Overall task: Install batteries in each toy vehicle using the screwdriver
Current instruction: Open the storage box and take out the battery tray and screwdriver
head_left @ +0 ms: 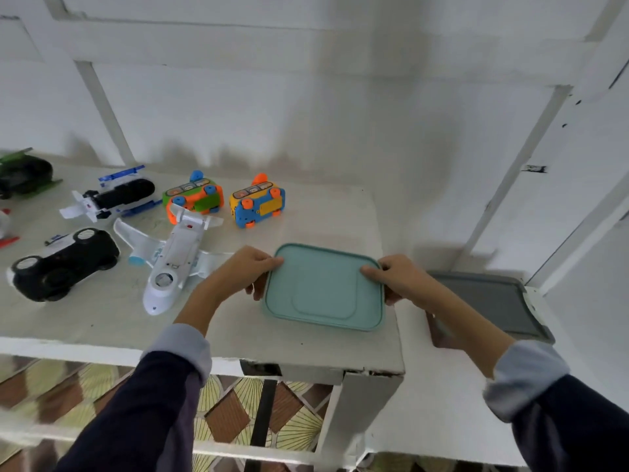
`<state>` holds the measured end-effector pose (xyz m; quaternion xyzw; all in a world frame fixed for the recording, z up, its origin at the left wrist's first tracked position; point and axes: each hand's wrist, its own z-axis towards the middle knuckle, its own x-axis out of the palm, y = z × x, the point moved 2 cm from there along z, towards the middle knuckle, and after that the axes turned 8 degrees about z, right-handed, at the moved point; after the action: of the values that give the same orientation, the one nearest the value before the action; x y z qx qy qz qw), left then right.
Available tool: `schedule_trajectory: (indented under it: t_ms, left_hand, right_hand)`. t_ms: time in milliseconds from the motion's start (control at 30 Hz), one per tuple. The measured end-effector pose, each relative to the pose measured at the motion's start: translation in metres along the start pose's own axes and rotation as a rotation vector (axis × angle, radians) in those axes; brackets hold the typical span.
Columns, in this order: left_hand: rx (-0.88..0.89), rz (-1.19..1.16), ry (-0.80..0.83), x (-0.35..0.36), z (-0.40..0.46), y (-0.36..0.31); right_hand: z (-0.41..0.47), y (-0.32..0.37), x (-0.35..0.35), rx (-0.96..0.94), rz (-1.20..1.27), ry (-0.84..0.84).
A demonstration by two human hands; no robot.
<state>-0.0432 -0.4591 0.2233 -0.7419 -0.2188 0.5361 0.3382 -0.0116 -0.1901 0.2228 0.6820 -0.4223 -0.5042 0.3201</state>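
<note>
Our left hand point(253, 267) and right hand point(391, 277) each grip an end of the teal box point(323, 287) on the worktop point(102, 321), so we should peel its lid evenly upward, the toys point(177, 260) waiting left, no screwdriver or batteries visible.
</note>
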Motion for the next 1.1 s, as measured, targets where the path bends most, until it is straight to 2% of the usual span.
schedule_trajectory:
  t_ms: [100, 267, 400, 567, 633, 700, 767, 833, 933, 1100]
  left_hand:
    - [-0.037, 0.192, 0.046, 0.005, 0.007, 0.009]
    - [-0.091, 0.43, 0.015, 0.015, 0.015, 0.01]
    - [-0.15, 0.651, -0.007, 0.024, 0.018, 0.006]
    - [-0.183, 0.686, -0.087, 0.027, 0.021, 0.011]
    - [-0.132, 0.458, -0.276, 0.027, 0.024, 0.014]
    - [-0.116, -0.008, -0.432, 0.029, 0.024, 0.015]
    - [-0.141, -0.529, -0.415, 0.034, 0.024, 0.013]
    - [-0.152, -0.84, -0.352, 0.04, 0.026, 0.011]
    - [-0.154, -0.875, -0.282, 0.047, 0.03, 0.004]
    - [-0.158, -0.797, -0.165, 0.05, 0.032, -0.003]
  right_hand:
    - [0.002, -0.008, 0.003, 0.009, -0.068, -0.037]
    - [0.012, -0.017, 0.01, -0.053, -0.415, -0.142]
    - [0.014, -0.025, 0.018, -0.052, -0.364, -0.281]
    - [0.008, -0.028, 0.024, -0.111, -0.359, -0.413]
    - [0.008, -0.03, 0.027, -0.185, -0.195, -0.496]
    - [0.006, -0.026, 0.029, -0.261, 0.034, -0.562]
    - [0.007, -0.022, 0.031, -0.285, 0.22, -0.542]
    - [0.011, -0.021, 0.034, -0.233, 0.416, -0.473]
    - [0.024, -0.025, 0.039, -0.146, 0.659, -0.393]
    - [0.028, -0.026, 0.037, -0.08, 0.735, -0.362]
